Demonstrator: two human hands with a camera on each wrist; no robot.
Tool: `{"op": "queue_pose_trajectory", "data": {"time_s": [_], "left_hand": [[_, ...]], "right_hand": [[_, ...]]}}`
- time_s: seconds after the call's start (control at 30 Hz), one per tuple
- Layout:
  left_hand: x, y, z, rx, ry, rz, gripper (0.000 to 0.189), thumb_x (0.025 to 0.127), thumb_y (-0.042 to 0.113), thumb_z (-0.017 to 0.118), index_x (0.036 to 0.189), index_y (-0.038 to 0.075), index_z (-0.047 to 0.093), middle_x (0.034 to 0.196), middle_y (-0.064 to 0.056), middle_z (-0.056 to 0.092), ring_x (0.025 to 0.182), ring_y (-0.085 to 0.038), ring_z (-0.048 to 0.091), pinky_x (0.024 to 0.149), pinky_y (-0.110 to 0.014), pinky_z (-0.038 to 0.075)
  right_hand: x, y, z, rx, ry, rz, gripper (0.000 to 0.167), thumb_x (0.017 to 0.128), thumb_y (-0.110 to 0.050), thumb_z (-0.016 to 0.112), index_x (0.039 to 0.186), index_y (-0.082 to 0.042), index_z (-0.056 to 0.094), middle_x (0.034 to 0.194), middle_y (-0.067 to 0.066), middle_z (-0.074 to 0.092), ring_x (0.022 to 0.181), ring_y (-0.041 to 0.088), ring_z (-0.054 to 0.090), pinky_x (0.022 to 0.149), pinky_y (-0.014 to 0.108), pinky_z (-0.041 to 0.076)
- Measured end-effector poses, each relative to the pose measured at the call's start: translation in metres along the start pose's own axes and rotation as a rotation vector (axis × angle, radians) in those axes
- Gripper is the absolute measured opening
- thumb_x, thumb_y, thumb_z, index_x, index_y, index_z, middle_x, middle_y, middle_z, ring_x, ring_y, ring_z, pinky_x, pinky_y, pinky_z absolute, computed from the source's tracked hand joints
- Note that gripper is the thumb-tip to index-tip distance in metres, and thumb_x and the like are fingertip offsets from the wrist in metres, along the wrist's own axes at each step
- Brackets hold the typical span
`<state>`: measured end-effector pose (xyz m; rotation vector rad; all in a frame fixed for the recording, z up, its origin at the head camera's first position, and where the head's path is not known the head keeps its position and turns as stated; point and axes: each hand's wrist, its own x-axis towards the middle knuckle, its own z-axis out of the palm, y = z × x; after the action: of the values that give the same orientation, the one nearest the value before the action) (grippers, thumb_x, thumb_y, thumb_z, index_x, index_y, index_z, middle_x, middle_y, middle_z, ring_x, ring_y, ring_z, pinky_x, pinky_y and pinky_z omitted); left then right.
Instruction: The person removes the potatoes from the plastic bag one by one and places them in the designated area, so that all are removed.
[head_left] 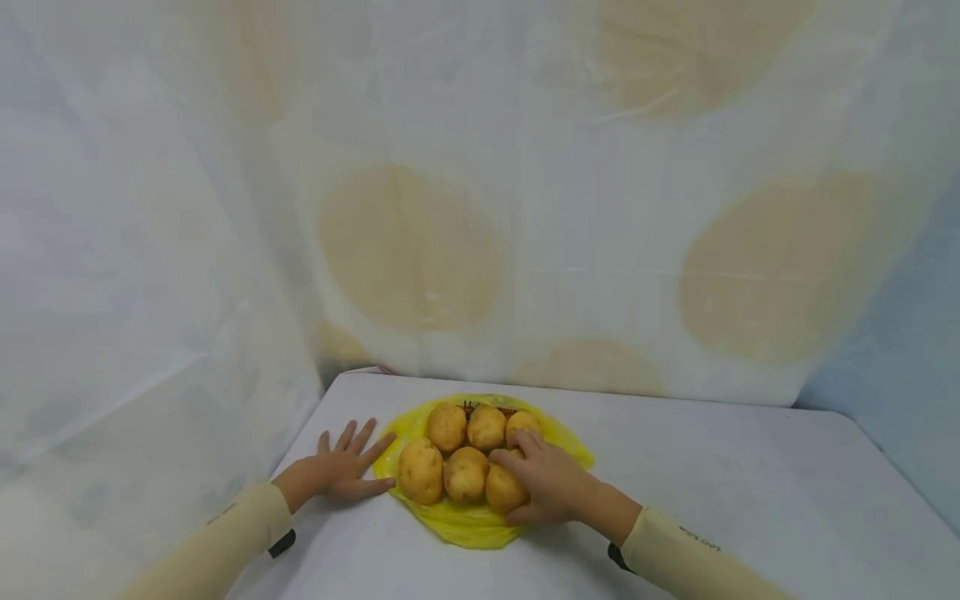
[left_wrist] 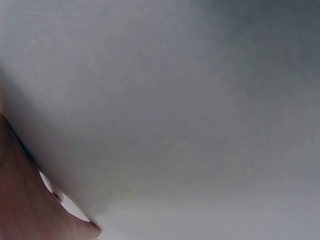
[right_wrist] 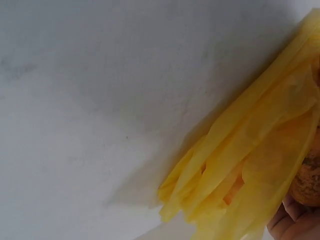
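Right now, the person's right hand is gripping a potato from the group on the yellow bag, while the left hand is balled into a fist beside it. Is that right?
Not quite: the left hand is no fist. The head view shows its fingers spread out beside the yellow bag. The right hand is indeed gripping a potato.

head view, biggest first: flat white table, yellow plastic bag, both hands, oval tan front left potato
1. White table
2. Yellow bag
3. Left hand, right hand: too alike to rank
4. Front left potato
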<state>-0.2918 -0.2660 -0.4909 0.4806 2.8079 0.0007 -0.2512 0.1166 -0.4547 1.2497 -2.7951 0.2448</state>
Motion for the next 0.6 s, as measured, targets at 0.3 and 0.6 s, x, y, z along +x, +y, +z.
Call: {"op": "queue_pose_trajectory", "data": {"time_s": [0.3,0.6], "left_hand": [[0.005,-0.003,0.004,-0.001,0.008,-0.009,0.090,0.086,0.083,0.034,0.158,0.032,0.016,0.167,-0.017,0.003,0.149,-0.051,0.007,0.107,-0.080,0.002],[0.010,0.001,0.003,-0.011,0.011,0.002,0.091,0.085,0.084,0.035,0.158,0.032,0.017,0.166,-0.018,0.004,0.149,-0.052,0.006,0.107,-0.081,0.002]], "right_hand": [[-0.001,0.004,-0.012,0.143,0.130,0.057,0.079,0.077,-0.064,0.074,0.136,-0.018,0.049,0.124,-0.002,0.050,0.096,0.011,0.057,0.081,0.033,0.055],[-0.007,0.011,-0.018,0.214,0.352,0.093,0.072,0.082,-0.063,0.069,0.136,-0.018,0.053,0.125,-0.003,0.058,0.103,0.013,0.062,0.080,0.035,0.057]]}}
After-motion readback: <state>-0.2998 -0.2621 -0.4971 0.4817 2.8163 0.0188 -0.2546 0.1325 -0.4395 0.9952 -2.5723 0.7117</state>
